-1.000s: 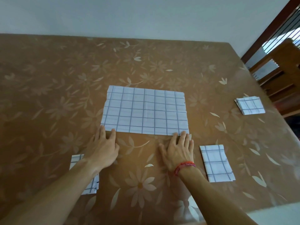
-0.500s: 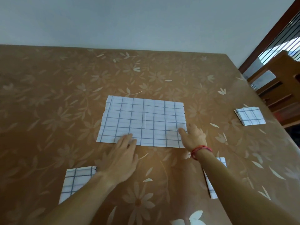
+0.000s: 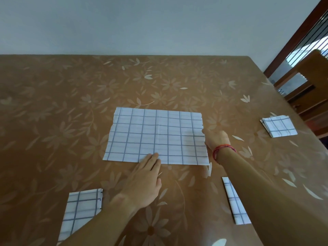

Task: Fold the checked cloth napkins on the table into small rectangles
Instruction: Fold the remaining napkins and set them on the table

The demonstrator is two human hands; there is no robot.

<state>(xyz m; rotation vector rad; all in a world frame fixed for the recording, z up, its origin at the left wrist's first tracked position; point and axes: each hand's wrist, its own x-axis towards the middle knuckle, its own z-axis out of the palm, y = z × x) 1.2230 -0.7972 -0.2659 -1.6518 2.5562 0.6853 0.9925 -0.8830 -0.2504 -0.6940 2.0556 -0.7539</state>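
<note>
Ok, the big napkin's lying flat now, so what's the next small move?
Probably lift the right edge and fold it over to the left edge. The large napkin lies flat and wide. The left hand presses its near edge at mid-width, where the crease would fall, and the right hand sits at its right edge.

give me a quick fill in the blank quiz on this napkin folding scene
1. The left hand lies flat with its fingertips on the ____ edge of the big napkin.
2. The right hand grips that napkin's ____ edge.
3. A ____ band circles the right wrist.
4. The brown table cover carries a ____ pattern.

Missing words: near; right; red; floral
</note>
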